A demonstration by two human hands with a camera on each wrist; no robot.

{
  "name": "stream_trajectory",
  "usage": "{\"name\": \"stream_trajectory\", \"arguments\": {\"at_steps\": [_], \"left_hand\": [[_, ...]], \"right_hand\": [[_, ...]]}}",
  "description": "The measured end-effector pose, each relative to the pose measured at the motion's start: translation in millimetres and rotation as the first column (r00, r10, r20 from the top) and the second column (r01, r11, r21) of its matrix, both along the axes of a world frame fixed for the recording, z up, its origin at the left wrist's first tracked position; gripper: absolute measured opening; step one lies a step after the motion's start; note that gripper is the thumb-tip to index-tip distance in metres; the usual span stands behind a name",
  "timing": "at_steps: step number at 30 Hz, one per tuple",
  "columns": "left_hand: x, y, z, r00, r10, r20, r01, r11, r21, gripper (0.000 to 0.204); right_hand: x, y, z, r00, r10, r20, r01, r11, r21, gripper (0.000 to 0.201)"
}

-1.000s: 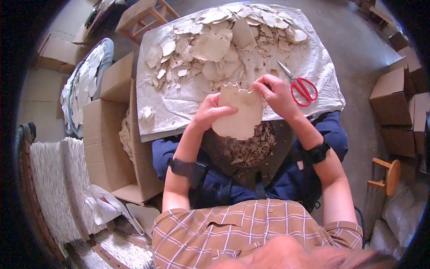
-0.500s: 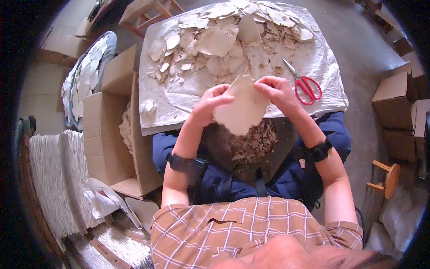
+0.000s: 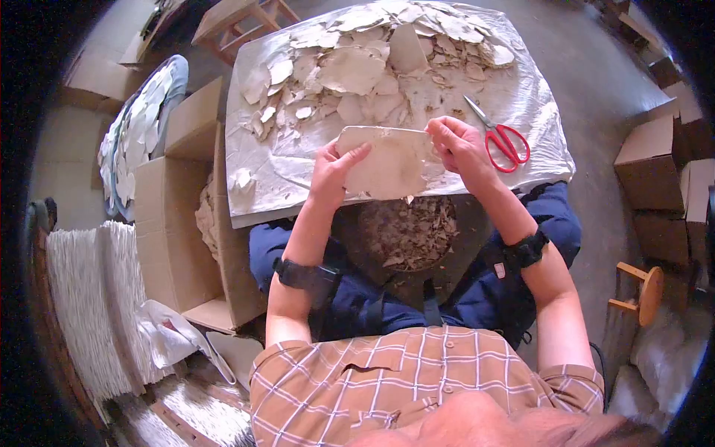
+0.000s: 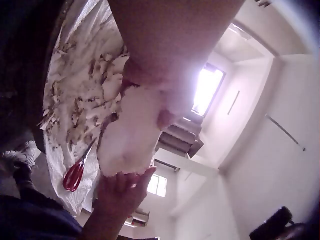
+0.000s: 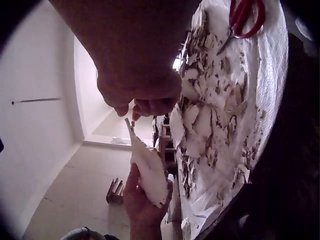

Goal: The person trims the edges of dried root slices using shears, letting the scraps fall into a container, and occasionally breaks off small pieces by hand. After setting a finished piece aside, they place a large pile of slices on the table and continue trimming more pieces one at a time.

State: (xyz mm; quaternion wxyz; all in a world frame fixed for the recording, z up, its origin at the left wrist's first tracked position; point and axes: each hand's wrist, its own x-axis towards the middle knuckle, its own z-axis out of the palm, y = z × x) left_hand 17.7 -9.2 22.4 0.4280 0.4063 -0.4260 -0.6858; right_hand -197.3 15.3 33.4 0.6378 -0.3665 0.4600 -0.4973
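A pale, flat, rough-edged piece (image 3: 387,165) is held above the table's near edge. My left hand (image 3: 333,173) grips its left side, thumb on the near face. At its upper right corner my right hand (image 3: 462,153) has its fingers curled, pinching the edge. The left wrist view shows the same piece (image 4: 131,132) between both hands, with my right hand (image 4: 120,197) at its lower edge. In the right wrist view the piece (image 5: 150,172) stands edge-up in my left hand (image 5: 144,205). Red-handled scissors (image 3: 506,147) lie on the cloth by my right hand.
Broken pale pieces (image 3: 354,71) heap on the far half of the cloth-covered table (image 3: 287,190). Below its near edge a container of fragments (image 3: 410,235) sits between the knees. An open cardboard box (image 3: 160,223) stands left, a small wooden stool (image 3: 649,296) right, stacked boxes (image 3: 648,164) beyond.
The held piece has been turned, so its long straight edge now runs across the top between my hands. My left hand has shifted slightly left; the scissors remain in place on the cloth.
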Motion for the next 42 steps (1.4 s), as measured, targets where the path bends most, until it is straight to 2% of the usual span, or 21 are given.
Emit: {"name": "stream_trajectory", "arguments": {"at_steps": [5, 7, 8, 9, 11, 12, 13, 15, 16, 19, 20, 22, 26, 28, 31, 35, 37, 38, 40, 41, 42], "left_hand": [[-2, 0, 0, 0.999, -0.031, -0.042, 0.033, 0.999, 0.043, 0.021], [-3, -1, 1, 0.999, -0.033, -0.027, 0.035, 0.998, 0.05, 0.022], [-6, -1, 1, 0.999, -0.035, -0.024, 0.036, 0.998, 0.053, 0.022], [-8, 0, 0, 0.999, -0.036, -0.02, 0.037, 0.997, 0.061, 0.021], [-15, 0, -4, 0.999, -0.005, -0.04, 0.009, 0.994, 0.106, 0.021], [-16, 1, -6, 0.998, 0.028, -0.059, -0.019, 0.988, 0.153, 0.021], [-15, 0, -11, 0.998, 0.033, -0.058, -0.023, 0.987, 0.158, 0.021], [-13, -6, -17, 0.965, 0.139, -0.223, -0.096, 0.976, 0.196, 0.022], [-13, -7, -18, 0.948, 0.186, -0.257, -0.142, 0.973, 0.182, 0.024], [-10, -8, -18, 0.944, 0.228, -0.237, -0.19, 0.966, 0.175, 0.028], [-12, -9, -18, 0.945, 0.226, -0.238, -0.187, 0.967, 0.175, 0.028], [-13, -7, -18, 0.928, 0.202, -0.313, -0.148, 0.971, 0.19, 0.031], [-19, -3, -20, 0.887, 0.229, -0.401, -0.145, 0.963, 0.229, 0.033], [-20, -1, -21, 0.871, 0.192, -0.452, -0.108, 0.973, 0.206, 0.034], [-25, 5, -14, 0.887, 0.145, -0.439, -0.068, 0.98, 0.185, 0.033], [-28, 5, -11, 0.954, 0.01, -0.301, -0.006, 1.0, 0.013, 0.036], [-34, 13, -9, 0.981, 0.103, -0.164, -0.107, 0.994, -0.012, 0.036], [-36, 15, -10, 0.981, 0.105, -0.164, -0.108, 0.994, -0.01, 0.036], [-37, 17, -12, 0.983, 0.151, 0.101, -0.136, 0.981, -0.142, 0.034], [-38, 18, -12, 0.984, 0.149, 0.102, -0.134, 0.981, -0.139, 0.034], [-38, 19, -10, 0.97, 0.165, 0.178, -0.124, 0.968, -0.217, 0.032]], "right_hand": [[-3, -1, -5, 0.986, 0.021, -0.165, -0.037, 0.995, -0.093, 0.02], [-4, -2, -7, 0.942, -0.051, -0.331, -0.034, 0.969, -0.245, 0.02], [-2, -2, -11, 0.877, -0.186, -0.443, 0.021, 0.936, -0.351, 0.021], [0, -4, -17, 0.877, -0.187, -0.443, 0.021, 0.936, -0.352, 0.021], [3, -8, -29, 0.864, -0.391, -0.318, 0.304, 0.908, -0.289, 0.022], [-1, -11, -23, 0.885, -0.378, -0.273, 0.353, 0.926, -0.136, 0.024], [-4, -9, -18, 0.887, -0.373, -0.274, 0.349, 0.928, -0.131, 0.024], [-8, -10, -7, 0.978, -0.194, -0.08, 0.203, 0.97, 0.131, 0.027], [-5, -8, -11, 0.994, -0.095, -0.044, 0.101, 0.985, 0.138, 0.031], [7, 1, -15, 0.995, 0.064, -0.071, -0.053, 0.988, 0.147, 0.029], [11, 2, -15, 0.996, 0.061, -0.071, -0.05, 0.988, 0.147, 0.029], [18, 4, -12, 0.954, 0.088, -0.287, -0.094, 0.996, -0.007, 0.026], [17, 3, -18, 0.952, 0.081, -0.296, -0.129, 0.981, -0.144, 0.022], [18, 0, -24, 0.948, -0.05, -0.315, -0.004, 0.986, -0.169, 0.022], [13, 2, -11, 0.922, -0.086, -0.378, 0.057, 0.995, -0.086, 0.022], [11, -2, -26, 0.911, -0.195, -0.364, 0.131, 0.972, -0.193, 0.019], [10, -3, -26, 0.626, -0.388, -0.676, 0.033, 0.879, -0.475, 0.017], [11, -3, -26, 0.627, -0.386, -0.677, 0.032, 0.88, -0.473, 0.017], [12, -4, -29, 0.387, -0.516, -0.764, -0.124, 0.792, -0.597, 0.015], [12, -3, -30, 0.387, -0.514, -0.765, -0.122, 0.794, -0.595, 0.015], [13, -3, -31, 0.33, -0.53, -0.781, -0.166, 0.782, -0.601, 0.014]]}}
